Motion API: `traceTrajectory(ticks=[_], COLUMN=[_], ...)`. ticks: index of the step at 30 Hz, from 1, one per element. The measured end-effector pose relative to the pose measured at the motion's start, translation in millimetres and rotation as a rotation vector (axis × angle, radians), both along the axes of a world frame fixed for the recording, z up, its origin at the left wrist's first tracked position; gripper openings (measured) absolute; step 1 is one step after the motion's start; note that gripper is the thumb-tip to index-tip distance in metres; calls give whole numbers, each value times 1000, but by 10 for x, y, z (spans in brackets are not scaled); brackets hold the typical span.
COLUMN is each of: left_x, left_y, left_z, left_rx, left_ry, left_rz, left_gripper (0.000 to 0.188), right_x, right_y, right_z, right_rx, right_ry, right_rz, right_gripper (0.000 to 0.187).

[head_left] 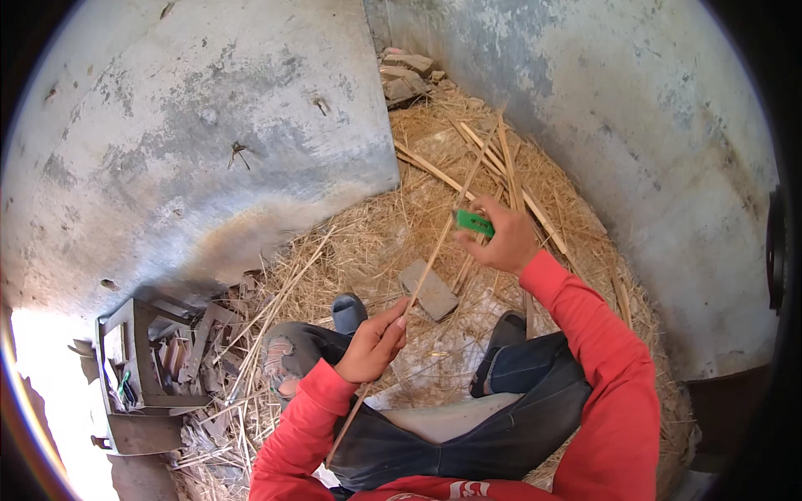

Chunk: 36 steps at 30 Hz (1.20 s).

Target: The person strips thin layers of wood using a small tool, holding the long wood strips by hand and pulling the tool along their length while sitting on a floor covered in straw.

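My left hand (374,344) is closed round a long thin wooden strip (433,252), which slants from beside my lap up and away to the right. Farther along, my right hand (508,240) grips a small green block-shaped tool (474,223) between thumb and fingers. The tool is right beside the strip; whether it touches the wood, and its exact kind, I cannot tell. Beyond the right hand, several pale wooden strips (511,163) lie crossed on the straw. A grey brick (429,290) rests on the floor between my hands.
Straw and shavings (359,238) cover much of the floor. A grey slab wall (200,125) stands left, another wall (618,159) right. A wooden frame (146,355) with scraps is at the left; broken bricks (407,73) lie at the far end. My feet flank the brick.
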<state>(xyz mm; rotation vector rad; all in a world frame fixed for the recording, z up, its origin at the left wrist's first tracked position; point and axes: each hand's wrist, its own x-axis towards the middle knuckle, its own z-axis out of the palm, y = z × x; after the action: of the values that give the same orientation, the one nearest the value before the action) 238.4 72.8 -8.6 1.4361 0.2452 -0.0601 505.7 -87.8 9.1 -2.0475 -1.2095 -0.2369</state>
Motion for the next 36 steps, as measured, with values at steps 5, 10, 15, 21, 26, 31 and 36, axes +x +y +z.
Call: traceTrajectory(ticks=[5,10,15,21,26,31,36], left_x=[58,37,20,37,93,137,206], left_y=[44,38,9,-38,-56,2,-17], left_z=[-47,-123,-180,-202,-190,-69,1], left_rx=[92,335,432,400,190,-269,-323], left_ry=[-28,-56,-42,-24,-37,-64,-86], left_rz=[-37,-62,-98,-138,-78,48,147], left_gripper=[48,48,48,46,43,40,41], right_x=[247,353,494,477,495,179,-593], right_y=[41,-65,-150,-129,-134,-145,-33], right_z=[88,28,22,16,158,255,271], right_rx=[26,-107,-216,-4,155,-102,-372], right_ry=[-168,-54,18,374,537,378,365], right_rz=[108,155,276,303,51,-95,151], right_gripper=[36,31,16,11,22,46,55])
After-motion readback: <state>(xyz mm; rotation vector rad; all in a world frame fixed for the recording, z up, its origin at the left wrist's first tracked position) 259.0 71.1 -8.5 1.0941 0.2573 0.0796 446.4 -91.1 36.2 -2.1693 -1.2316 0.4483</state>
